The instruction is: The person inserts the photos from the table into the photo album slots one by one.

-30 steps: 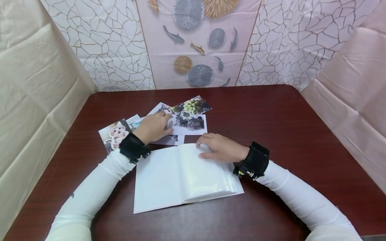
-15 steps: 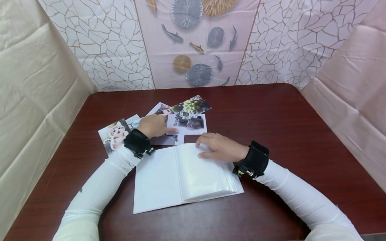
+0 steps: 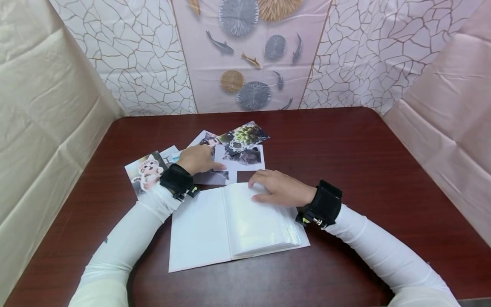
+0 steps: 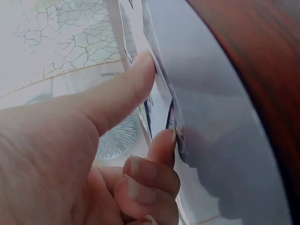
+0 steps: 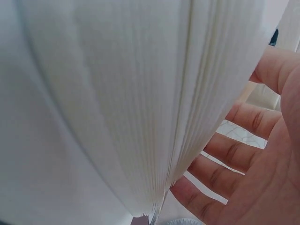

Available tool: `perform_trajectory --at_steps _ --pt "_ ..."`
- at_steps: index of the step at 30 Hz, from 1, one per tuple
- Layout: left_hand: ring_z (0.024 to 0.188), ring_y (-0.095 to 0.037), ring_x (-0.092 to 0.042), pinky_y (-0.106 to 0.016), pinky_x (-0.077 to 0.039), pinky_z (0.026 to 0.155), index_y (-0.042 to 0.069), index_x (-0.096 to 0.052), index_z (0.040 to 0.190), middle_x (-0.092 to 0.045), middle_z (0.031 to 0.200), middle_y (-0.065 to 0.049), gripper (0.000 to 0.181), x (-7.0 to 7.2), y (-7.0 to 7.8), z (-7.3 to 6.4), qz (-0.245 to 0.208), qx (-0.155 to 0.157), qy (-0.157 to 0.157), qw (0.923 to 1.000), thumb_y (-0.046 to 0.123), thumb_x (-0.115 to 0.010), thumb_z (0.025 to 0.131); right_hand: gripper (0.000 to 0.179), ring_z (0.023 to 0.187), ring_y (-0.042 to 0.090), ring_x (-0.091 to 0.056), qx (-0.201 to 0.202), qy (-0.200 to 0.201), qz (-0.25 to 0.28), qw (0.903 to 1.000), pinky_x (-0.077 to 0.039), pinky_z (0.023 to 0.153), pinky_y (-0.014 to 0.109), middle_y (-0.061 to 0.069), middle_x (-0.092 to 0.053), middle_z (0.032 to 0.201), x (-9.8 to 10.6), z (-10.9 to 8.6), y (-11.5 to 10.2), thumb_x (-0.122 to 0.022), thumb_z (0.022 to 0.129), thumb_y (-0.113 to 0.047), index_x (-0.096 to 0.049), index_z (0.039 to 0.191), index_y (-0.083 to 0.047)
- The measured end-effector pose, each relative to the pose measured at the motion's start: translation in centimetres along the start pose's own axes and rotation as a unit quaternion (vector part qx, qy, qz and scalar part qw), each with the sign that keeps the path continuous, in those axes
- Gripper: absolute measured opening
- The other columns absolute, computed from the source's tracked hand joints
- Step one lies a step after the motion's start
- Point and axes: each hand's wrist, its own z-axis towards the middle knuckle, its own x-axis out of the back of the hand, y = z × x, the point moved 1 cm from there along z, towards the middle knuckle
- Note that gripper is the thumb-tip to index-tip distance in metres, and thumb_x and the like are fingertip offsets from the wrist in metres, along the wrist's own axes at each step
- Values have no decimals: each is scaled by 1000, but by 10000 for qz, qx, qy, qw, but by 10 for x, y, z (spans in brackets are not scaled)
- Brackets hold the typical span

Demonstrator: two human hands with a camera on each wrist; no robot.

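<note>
the cat photo [image 3: 245, 157], beyond the album [image 3: 199, 230], has shifted slightly right; the left hand's [image 3: 197, 159] thumb touches it, pinch unclear; the right hand [image 3: 281, 187] rests spread on the album; red-brown table [image 3: 345, 149], patterned backdrop [image 3: 207, 81].

Curtained-off booth; can't tell what building it's in. Dark red-brown worktop [image 3: 333, 157], creased pale cloth [image 3: 42, 106] hung on both sides, and behind it crackle-patterned panels [image 3: 142, 55] flanking a pinkish strip [image 3: 253, 47] printed with fish [image 3: 220, 43] and round motifs [image 3: 238, 17].
</note>
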Motion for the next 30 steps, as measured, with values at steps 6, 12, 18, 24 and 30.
perform_trajectory --at_steps 6,12,18,24,30 --pt "62 -19 -49 -30 -32 52 5 -69 105 -43 67 -1 61 -2 -1 0 -104 -72 -7 9999 63 -70 87 31 118 21 -58 7 -31 -24 10000 -47 102 42 2 -62 127 -1 0 1 -67 99 -31 -62 125 -14" --pt "53 -17 -45 -29 -29 48 10 -61 70 -37 58 1 61 -4 -1 0 -281 -63 131 9995 68 -62 89 31 116 21 -58 24 -53 -2 10000 -48 100 41 2 -62 126 0 0 0 -66 99 -30 -62 125 -14" --pt "60 -20 -51 -31 -34 51 9 -68 84 -50 66 -2 68 -5 0 5 -183 109 174 9996 77 -65 80 30 115 21 -58 16 -49 -2 10000 -48 100 41 2 -62 126 -1 0 0 -67 99 -30 -62 124 -14" --pt "60 -21 -53 -31 -37 51 10 -67 80 -50 63 -2 63 -4 2 11 -61 154 151 9997 72 -72 79 30 116 21 -58 51 -22 13 10000 -48 101 42 2 -62 126 -1 0 -1 -67 99 -29 -62 124 -13" --pt "58 -19 -52 -30 -35 51 10 -66 75 -45 59 1 57 -5 1 14 -239 153 130 9995 66 -75 81 31 120 23 -57 -15 -47 3 10000 -46 104 43 3 -62 128 -1 0 0 -67 99 -29 -61 126 -13"
